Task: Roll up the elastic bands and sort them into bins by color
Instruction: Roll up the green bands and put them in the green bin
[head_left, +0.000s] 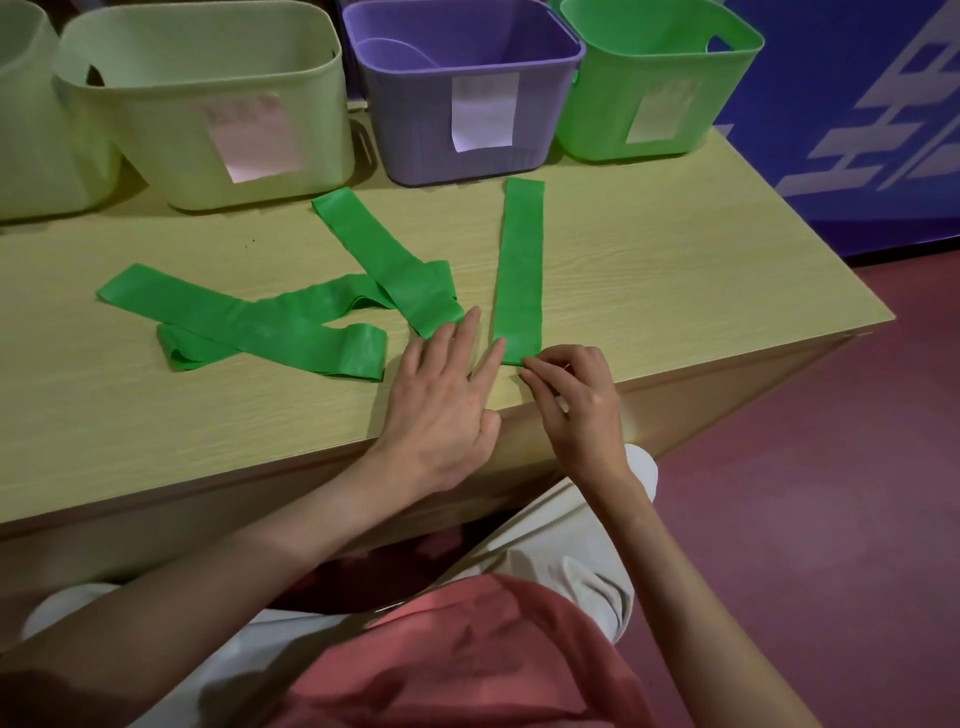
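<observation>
A green elastic band (519, 270) lies straight and flat on the table, running away from me. My right hand (579, 400) pinches its near end with curled fingers. My left hand (447, 400) lies flat on the table beside it, fingers straight, one fingertip touching the band's near left corner. Three more green bands (249, 317) lie crossed in a loose heap to the left. At the back stand a green bin (654, 83), a purple bin (467, 98) and a pale yellow-green bin (208, 114).
The light wooden table (675, 270) ends close to my hands at the front and to the right of the straight band. Another pale bin (31, 119) stands at the far left. A purple band lies inside the purple bin. Red floor lies to the right.
</observation>
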